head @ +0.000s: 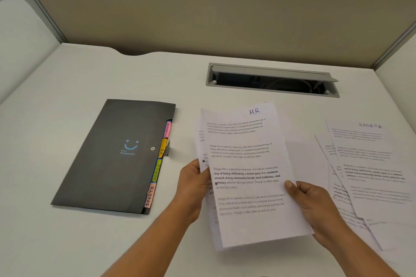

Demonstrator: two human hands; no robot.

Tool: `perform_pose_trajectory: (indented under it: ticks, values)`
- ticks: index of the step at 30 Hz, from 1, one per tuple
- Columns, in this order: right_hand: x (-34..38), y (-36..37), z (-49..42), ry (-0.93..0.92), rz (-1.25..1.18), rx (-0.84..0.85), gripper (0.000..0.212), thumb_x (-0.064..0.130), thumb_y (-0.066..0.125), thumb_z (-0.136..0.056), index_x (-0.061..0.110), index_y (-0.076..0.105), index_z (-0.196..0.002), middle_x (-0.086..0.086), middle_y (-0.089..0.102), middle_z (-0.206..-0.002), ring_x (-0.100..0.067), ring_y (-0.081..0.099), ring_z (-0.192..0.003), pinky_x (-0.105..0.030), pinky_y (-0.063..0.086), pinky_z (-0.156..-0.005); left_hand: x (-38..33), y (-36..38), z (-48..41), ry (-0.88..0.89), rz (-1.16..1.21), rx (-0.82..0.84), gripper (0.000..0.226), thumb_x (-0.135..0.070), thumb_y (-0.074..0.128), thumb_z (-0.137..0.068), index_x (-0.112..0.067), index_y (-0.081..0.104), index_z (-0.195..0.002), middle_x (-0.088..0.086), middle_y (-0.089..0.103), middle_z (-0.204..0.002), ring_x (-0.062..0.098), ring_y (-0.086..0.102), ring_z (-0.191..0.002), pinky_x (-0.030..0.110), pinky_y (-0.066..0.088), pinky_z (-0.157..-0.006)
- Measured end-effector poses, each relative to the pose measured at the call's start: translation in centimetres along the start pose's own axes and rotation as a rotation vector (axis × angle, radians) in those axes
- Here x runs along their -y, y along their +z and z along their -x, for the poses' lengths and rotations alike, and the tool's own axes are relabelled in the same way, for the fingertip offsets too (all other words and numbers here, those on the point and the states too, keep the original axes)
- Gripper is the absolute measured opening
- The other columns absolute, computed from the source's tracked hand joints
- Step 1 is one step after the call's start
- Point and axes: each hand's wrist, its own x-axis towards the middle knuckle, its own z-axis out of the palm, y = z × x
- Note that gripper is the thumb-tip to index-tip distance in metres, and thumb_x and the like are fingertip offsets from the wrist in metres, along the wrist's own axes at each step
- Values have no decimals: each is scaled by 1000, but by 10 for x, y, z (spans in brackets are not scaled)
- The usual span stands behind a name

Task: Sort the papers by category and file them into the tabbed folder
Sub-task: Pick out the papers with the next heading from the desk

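mid-sort, the left grip (191,186) clasped the paper stack (202,137) and the right grip (315,207) pinched its top hr sheet (245,157), the closed tabbed folder (112,155) lay on the counter (67,231) left of both, and the next move likely called for opening it at the hr tab (162,148).

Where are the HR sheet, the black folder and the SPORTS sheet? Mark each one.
HR sheet (247,157), head view, middle of the page.
black folder (108,164), head view, front cover.
SPORTS sheet (369,164), head view, printed middle.
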Motion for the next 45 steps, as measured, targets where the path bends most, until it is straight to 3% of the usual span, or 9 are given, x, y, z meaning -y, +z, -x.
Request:
perform_pose_trajectory:
  ticks: [5, 10, 13, 21, 25, 29, 37, 42, 45]
  values:
    - [-11, -5, -6, -121, 109, -139, 17, 22, 60, -96, 22, 76, -93, 11, 77, -90, -12, 70, -94, -27, 50, -85, 3, -8, -4, 34, -124, -151, 10, -15, 62, -95, -10, 68, -100, 2, 77, -94, 21, 75, -83, 42, 61, -75]
    - [-10, -31, -20, -85, -150, -381, 17, 16, 61, -95, 15, 70, -110, 3, 71, -109, -19, 62, -113, -39, 41, -106, 10, -25, -13, 9, -216, -249, 10, -12, 61, -95, -18, 67, -101, -4, 76, -96, 16, 74, -83, 39, 62, -74]
    - [0, -42, -20, -44, -234, -424, 17, 16, 59, -97, 17, 69, -110, 8, 69, -105, -15, 64, -99, -41, 44, -103, 18, -35, -17, -16, -319, -296, 13, -13, 63, -93, -23, 64, -103, -6, 73, -100, 15, 72, -87, 40, 61, -77]
    - [-5, -15, -15, -52, -13, -217, 14, 12, 58, -96, 12, 72, -98, -1, 77, -96, -23, 70, -89, -37, 54, -81, 21, -33, -15, -21, -326, -336, 11, -30, 60, -96, -22, 59, -104, -1, 73, -99, 17, 73, -82, 45, 61, -73]
    - [-22, 19, -10, -23, 99, -90, 13, 12, 61, -95, 13, 73, -100, 3, 78, -91, -16, 74, -84, -36, 58, -82, 12, -23, -4, -128, -168, -256, 38, -48, 43, -100, -20, 67, -92, 2, 76, -82, 19, 71, -70, 32, 52, -59]
    - [-26, 36, -6, 2, 128, 63, 18, 12, 58, -97, 21, 73, -101, 6, 78, -95, -12, 74, -84, -23, 57, -72, 21, -23, 1, -80, -246, -171, 11, -23, 55, -99, -23, 64, -105, -1, 76, -99, 15, 74, -82, 32, 59, -68]
    - [-19, 25, -10, -78, 237, 27, 15, 23, 70, -89, 24, 69, -105, 5, 75, -95, -14, 71, -89, -36, 58, -85, 11, -24, 3, 23, -214, -212, 20, -11, 56, -98, -26, 63, -109, 0, 77, -91, 21, 75, -76, 40, 61, -65]
    - [-12, 13, -23, -125, 284, -109, 32, 41, 64, -90, 30, 60, -120, 8, 63, -124, -11, 62, -106, -34, 51, -95, 1, -21, 1, 94, -130, -200, 15, -10, 58, -96, -20, 64, -105, 0, 77, -92, 22, 75, -80, 34, 60, -63]
    - [-14, -1, -30, -259, 690, -130, 64, 52, 63, -88, 27, 44, -143, 9, 41, -151, -14, 41, -137, -31, 34, -110, -4, -27, 0, 128, -108, -227, 12, -9, 60, -95, -15, 65, -105, 0, 77, -95, 21, 75, -84, 36, 59, -70]
